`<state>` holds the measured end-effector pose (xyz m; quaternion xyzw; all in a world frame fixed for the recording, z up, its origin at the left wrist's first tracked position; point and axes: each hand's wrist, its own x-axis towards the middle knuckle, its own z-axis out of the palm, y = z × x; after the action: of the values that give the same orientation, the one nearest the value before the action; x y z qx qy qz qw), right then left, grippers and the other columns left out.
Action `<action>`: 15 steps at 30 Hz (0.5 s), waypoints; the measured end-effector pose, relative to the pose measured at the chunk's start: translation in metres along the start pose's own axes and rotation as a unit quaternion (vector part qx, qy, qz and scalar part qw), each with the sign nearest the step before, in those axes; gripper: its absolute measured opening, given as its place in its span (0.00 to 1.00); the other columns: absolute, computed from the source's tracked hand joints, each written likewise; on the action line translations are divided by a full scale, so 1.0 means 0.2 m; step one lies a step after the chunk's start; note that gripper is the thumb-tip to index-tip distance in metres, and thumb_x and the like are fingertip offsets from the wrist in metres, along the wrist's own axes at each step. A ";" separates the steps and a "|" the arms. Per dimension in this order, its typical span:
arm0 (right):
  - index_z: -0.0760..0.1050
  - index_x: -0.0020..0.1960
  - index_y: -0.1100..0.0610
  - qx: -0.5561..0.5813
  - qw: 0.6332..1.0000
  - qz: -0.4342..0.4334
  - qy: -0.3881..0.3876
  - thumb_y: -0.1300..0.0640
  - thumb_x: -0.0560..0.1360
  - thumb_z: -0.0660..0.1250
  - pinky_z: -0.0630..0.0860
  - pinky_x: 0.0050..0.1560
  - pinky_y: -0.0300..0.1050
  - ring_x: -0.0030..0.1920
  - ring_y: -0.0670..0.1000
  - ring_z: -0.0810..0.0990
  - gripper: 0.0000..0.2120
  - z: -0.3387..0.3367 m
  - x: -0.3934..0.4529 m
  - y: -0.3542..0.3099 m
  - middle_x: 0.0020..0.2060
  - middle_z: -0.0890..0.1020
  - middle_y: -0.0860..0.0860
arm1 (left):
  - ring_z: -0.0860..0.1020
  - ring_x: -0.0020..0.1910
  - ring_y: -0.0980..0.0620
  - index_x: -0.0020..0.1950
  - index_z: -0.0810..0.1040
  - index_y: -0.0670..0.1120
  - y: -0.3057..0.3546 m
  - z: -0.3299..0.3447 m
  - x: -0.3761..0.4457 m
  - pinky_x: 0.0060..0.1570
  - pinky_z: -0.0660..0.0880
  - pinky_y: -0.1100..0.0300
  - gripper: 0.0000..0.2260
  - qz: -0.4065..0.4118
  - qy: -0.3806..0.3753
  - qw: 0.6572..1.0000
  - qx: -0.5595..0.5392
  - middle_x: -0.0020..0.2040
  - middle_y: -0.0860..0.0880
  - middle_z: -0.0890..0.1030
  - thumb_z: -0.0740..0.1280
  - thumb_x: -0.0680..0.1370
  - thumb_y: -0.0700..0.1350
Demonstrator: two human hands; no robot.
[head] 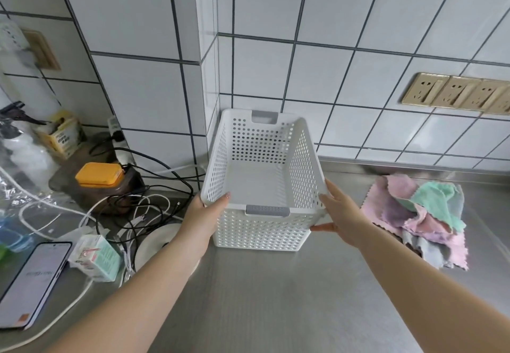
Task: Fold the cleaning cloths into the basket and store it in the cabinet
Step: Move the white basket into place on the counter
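Both hands are holding the white perforated plastic basket [262,176] by its near corners: the left hand [204,214] is gripping the near-left corner with the thumb hooked over the rim, and the right hand [340,214] is clasping the near-right corner, fingers on the side wall and thumb against the front. Basket's empty and sitting on the stainless steel countertop [276,297], up against the back edge where the white tiled wall [345,71] is jutting out in a corner. The cleaning cloths [419,214], pink, mint and grey, are lying in a crumpled pile just right of the basket, near the back edge. Over on the left side stuff is piling up: a smartphone [30,283] at the near-left edge, a small drink carton [96,256] beside it, tangled black and white cables [138,206], and a jar with an orange lid [99,177] behind those.
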<state>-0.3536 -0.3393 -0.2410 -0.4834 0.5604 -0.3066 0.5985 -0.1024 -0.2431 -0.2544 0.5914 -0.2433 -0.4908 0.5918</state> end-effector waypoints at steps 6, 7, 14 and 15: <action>0.67 0.68 0.39 0.005 1.000 -0.004 0.002 0.55 0.81 0.57 0.81 0.46 0.59 0.51 0.52 0.79 0.18 0.01 -0.05 -0.01 0.55 0.79 0.44 | 0.77 0.56 0.55 0.63 0.74 0.50 -0.01 0.01 0.00 0.47 0.72 0.57 0.18 0.001 0.000 1.000 -0.005 0.57 0.53 0.80 0.71 0.74 0.48; 0.67 0.69 0.40 0.006 1.000 -0.005 0.006 0.53 0.80 0.59 0.82 0.46 0.58 0.55 0.51 0.79 0.19 0.02 -0.06 -0.01 0.59 0.78 0.45 | 0.77 0.56 0.55 0.64 0.72 0.51 -0.01 0.00 -0.01 0.49 0.71 0.57 0.20 0.008 0.002 1.000 -0.005 0.58 0.53 0.80 0.71 0.74 0.49; 0.52 0.76 0.43 -0.005 0.995 -0.088 0.041 0.48 0.75 0.67 0.72 0.65 0.54 0.62 0.46 0.70 0.35 0.08 -0.23 0.08 0.62 0.69 0.45 | 0.64 0.72 0.56 0.76 0.50 0.60 -0.03 -0.01 -0.20 0.72 0.58 0.46 0.42 0.008 0.009 1.000 -0.002 0.76 0.54 0.61 0.74 0.71 0.51; 0.53 0.76 0.43 0.000 0.994 -0.103 0.042 0.48 0.74 0.68 0.69 0.67 0.55 0.65 0.46 0.69 0.35 0.08 -0.26 0.09 0.61 0.71 0.44 | 0.63 0.72 0.56 0.77 0.49 0.59 -0.04 -0.01 -0.25 0.72 0.58 0.47 0.40 0.011 0.013 1.000 -0.006 0.76 0.53 0.58 0.71 0.74 0.46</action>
<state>-0.3499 -0.2822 -0.2407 -0.5253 0.5318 -0.3871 0.5399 -0.1233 -0.1984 -0.2480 0.5914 -0.2394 -0.4781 0.6036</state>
